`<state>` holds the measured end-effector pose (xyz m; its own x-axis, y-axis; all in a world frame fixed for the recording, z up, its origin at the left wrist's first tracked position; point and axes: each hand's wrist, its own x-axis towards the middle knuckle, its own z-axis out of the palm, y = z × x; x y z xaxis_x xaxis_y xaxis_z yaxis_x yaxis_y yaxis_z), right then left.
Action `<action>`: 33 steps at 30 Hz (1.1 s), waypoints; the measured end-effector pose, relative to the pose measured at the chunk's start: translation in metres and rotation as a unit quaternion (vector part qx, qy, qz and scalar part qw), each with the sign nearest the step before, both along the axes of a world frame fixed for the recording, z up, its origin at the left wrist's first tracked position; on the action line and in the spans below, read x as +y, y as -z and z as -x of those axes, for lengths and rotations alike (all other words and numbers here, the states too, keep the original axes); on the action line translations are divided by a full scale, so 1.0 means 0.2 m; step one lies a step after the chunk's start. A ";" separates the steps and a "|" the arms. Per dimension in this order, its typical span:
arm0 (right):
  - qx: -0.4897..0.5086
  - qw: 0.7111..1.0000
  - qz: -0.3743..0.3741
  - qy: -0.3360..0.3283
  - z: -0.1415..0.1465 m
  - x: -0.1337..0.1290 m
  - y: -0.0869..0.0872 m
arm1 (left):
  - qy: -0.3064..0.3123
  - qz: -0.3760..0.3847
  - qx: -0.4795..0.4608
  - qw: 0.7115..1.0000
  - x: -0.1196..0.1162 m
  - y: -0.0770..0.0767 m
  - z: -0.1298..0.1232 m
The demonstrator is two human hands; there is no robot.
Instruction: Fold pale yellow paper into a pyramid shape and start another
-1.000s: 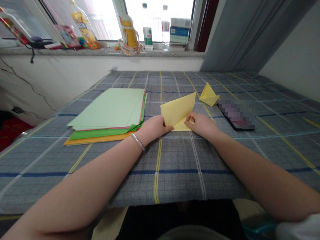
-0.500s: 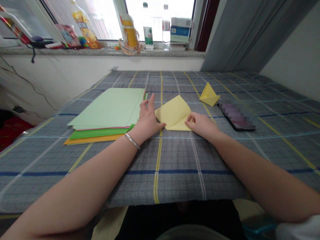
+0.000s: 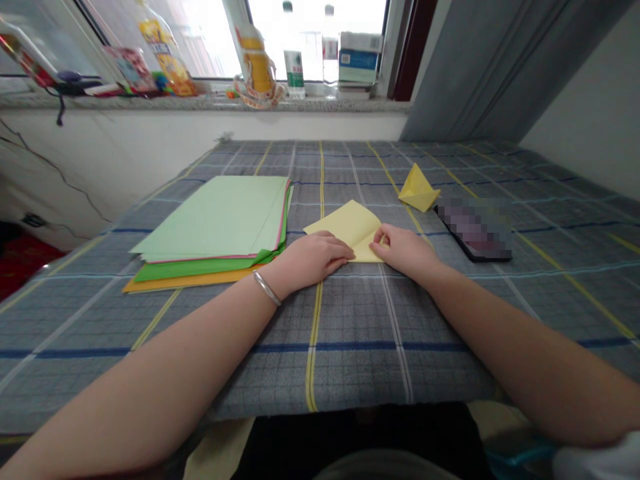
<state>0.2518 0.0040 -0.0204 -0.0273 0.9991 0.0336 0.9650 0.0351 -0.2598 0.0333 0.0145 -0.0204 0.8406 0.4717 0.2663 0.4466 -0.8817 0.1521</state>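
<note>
A sheet of yellow paper [image 3: 351, 221], partly folded along its near side, lies on the checked cloth in front of me. My left hand [image 3: 314, 259] is closed at its near left edge, fingers together and pressing on the fold. At the right corner, the thumb and forefinger of my right hand [image 3: 403, 248] pinch the same paper. My left palm covers part of the sheet's left side. Beyond my right hand stands a folded yellow paper shape [image 3: 419, 190] with a pointed top.
A stack of coloured paper [image 3: 215, 217], pale green on top, lies left of my left hand. To the right is a dark-edged phone [image 3: 473, 233], its screen blurred out. Bottles, including a yellow one [image 3: 259, 63], and a box [image 3: 359, 60] line the windowsill.
My left hand has turned from raised, spread fingers to closed fingers laid on the paper's near edge, moving right. The sheet's top has flattened slightly. My right hand has stayed put.
</note>
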 end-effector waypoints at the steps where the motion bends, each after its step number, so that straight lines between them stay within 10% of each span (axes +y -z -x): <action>1: 0.000 1.000 -0.001 0.000 0.00 0.00 0.00 | 0.002 0.000 -0.002 1.000 0.00 0.00 0.00; 33: -0.025 1.000 -0.001 -0.002 0.01 0.03 0.02 | -0.192 0.009 -0.047 0.980 0.02 0.10 -0.11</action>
